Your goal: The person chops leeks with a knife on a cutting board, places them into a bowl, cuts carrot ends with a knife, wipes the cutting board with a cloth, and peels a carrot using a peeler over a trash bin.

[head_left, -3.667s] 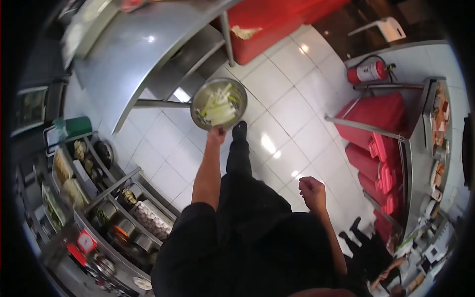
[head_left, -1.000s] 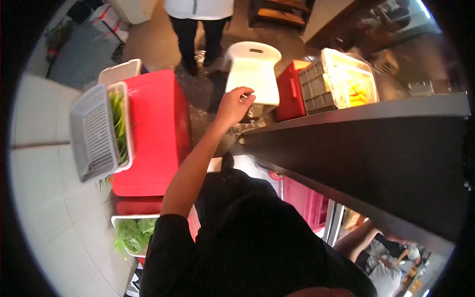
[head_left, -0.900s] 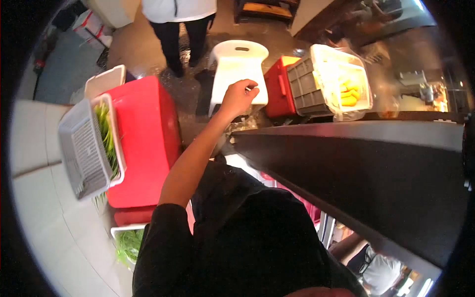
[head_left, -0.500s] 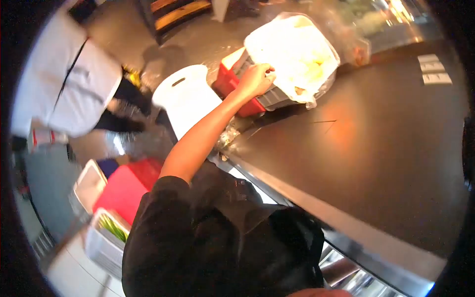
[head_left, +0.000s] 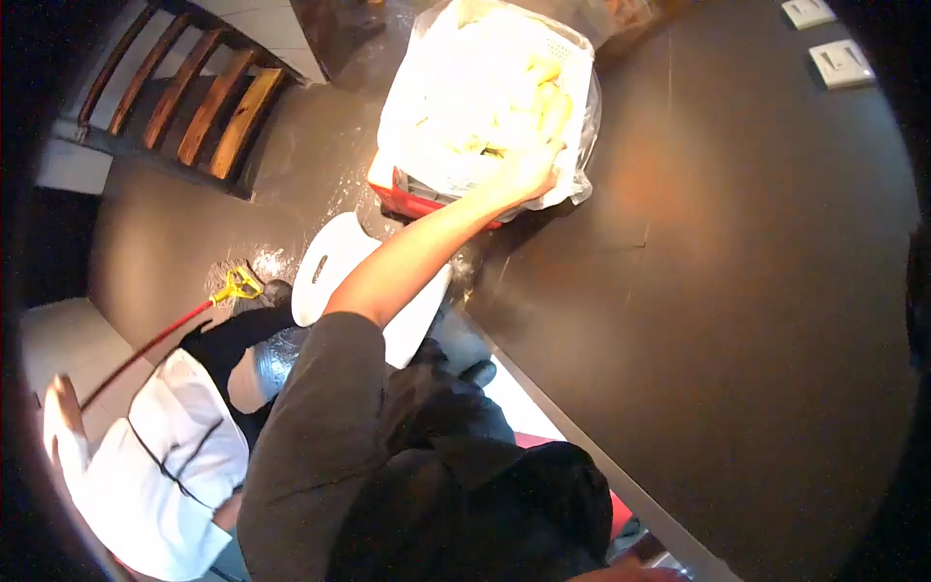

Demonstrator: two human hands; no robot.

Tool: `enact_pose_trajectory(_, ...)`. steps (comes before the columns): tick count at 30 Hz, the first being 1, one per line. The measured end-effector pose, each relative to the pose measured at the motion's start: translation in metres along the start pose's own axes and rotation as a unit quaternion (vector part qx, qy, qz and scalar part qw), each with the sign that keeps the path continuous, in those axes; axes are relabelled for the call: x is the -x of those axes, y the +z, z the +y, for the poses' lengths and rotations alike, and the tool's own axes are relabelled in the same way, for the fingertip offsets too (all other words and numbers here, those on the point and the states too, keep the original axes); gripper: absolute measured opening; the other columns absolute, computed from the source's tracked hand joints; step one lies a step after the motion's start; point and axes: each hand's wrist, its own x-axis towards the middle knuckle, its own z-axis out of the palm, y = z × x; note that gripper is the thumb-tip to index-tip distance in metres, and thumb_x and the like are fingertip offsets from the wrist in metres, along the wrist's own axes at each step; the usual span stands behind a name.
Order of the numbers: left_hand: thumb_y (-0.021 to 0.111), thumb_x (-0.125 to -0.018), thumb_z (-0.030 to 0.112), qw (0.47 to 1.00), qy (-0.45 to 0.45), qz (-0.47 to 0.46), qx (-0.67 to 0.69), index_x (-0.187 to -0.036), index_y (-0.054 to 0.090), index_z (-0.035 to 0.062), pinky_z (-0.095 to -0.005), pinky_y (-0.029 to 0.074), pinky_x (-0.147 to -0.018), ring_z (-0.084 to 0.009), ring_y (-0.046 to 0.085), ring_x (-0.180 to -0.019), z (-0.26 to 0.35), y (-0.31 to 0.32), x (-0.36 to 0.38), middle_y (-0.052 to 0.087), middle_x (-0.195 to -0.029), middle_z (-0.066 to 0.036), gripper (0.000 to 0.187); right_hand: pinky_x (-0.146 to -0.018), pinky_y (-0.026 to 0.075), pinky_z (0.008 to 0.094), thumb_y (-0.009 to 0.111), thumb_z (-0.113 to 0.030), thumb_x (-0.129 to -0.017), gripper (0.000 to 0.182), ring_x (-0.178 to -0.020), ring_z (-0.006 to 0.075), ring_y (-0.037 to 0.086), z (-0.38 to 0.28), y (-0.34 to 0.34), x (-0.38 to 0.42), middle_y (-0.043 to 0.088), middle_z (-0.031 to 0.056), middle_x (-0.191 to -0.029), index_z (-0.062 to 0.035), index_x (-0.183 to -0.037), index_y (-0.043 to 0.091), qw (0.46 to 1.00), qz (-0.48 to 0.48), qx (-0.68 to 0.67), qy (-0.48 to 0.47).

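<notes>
My left arm reaches up and forward. Its hand (head_left: 529, 177) is at the near rim of a white basket (head_left: 396, 145) lined with clear plastic, the fingers seemingly curled over the edge; glare washes out their detail. Pale yellow pieces (head_left: 551, 105) fill the basket, too bright to identify. Beneath it a red crate (head_left: 417, 202) shows. Of my right hand (head_left: 626, 572) only a blurred sliver is visible at the bottom edge, its fingers hidden.
A white stool (head_left: 335, 267) stands just before the crates. To the left, a person in a white apron (head_left: 170, 456) is near a red-handled mop (head_left: 155, 339) on wet floor. Wooden steps (head_left: 208, 92) are at upper left. The dark wall (head_left: 756, 291) on the right carries switch plates (head_left: 842, 64).
The view has turned and moved. My left hand has shifted along the basket's near side toward its right corner. The steps and mop have come into view; the red and white bins have left it.
</notes>
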Motion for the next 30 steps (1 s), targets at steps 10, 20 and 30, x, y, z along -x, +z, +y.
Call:
enact_pose_trajectory(10,0.040,-0.093,0.022,0.959,-0.198,-0.024,-0.202,-0.104,0.062,-0.0010,-0.0422,0.034,-0.097,-0.0325,0.052,-0.106,-0.031,0.071,-0.146,0.060,-0.099,-0.017,0.034,-0.089,0.046,0.0446,0.065,-0.021,-0.080,0.052,-0.108,0.0338,0.053,-0.028,-0.001,0.011,0.055,0.0190,-0.114,0.0011,-0.123,0.045,0.988,-0.098,-0.046,0.107)
enact_pose_trajectory(20,0.048,-0.087,0.017,0.962,-0.139,-0.002,-0.233,-0.095,0.065,0.0101,-0.0376,0.041,-0.088,-0.0243,0.055,-0.093,-0.038,0.076,-0.147,0.060,-0.084,-0.006,0.020,-0.087,0.047,0.0426,0.069,-0.018,-0.077,0.057,-0.105,0.0323,0.055,-0.078,0.008,0.019,0.056,0.0183,-0.113,0.0011,-0.124,0.045,0.944,-0.185,-0.132,0.240)
enact_pose_trajectory(30,0.062,-0.075,0.017,0.975,0.157,0.150,-0.037,-0.090,0.062,0.0076,-0.0344,0.043,-0.086,-0.0244,0.052,-0.101,0.001,-0.052,-0.025,0.058,-0.090,-0.005,0.018,-0.085,0.048,0.0405,0.072,-0.015,-0.074,0.061,-0.103,0.0307,0.057,-0.179,0.047,0.016,0.057,0.0176,-0.111,0.0011,-0.125,0.044,0.813,-0.268,-0.300,0.421)
